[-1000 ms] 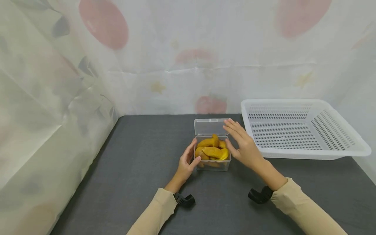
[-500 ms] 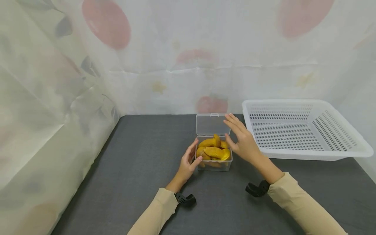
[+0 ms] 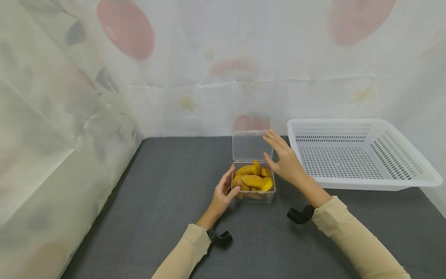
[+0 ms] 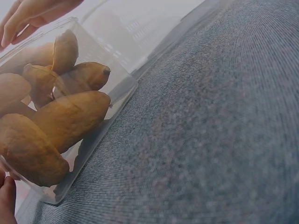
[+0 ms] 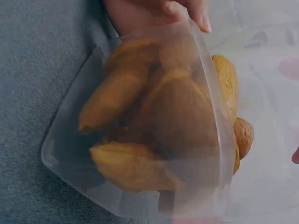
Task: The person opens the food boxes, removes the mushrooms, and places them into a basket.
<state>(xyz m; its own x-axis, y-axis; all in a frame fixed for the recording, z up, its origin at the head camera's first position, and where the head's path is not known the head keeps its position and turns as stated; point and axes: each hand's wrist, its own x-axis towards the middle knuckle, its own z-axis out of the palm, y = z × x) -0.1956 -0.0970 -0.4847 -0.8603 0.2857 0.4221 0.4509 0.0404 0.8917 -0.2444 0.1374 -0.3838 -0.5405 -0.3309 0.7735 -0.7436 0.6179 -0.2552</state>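
A small clear plastic box [image 3: 253, 198] stands in the middle of the table, filled with plump, curved yellow-brown pieces [image 3: 257, 181] of unclear kind. My left hand [image 3: 219, 197] holds the box's left side, thumb by the front corner and fingers along the side. The hinged clear lid [image 3: 248, 147] stands raised at the back. My right hand [image 3: 286, 159] is at the lid's right edge, fingers extended; whether they touch it is unclear. The left wrist view shows the pieces [image 4: 70, 119] through the wall. In the right wrist view the left hand [image 5: 145, 16] is behind the box.
A large white perforated plastic basket [image 3: 348, 183] stands at the back right, just past the right hand. Dark grey cloth covers the table [image 3: 167, 186]. A printed white curtain [image 3: 181, 50] hangs at the back and left side.
The lid's top edge has risen at the back as the lid swings more upright. My right hand has moved up and slightly left with it. The left hand keeps its hold on the box.
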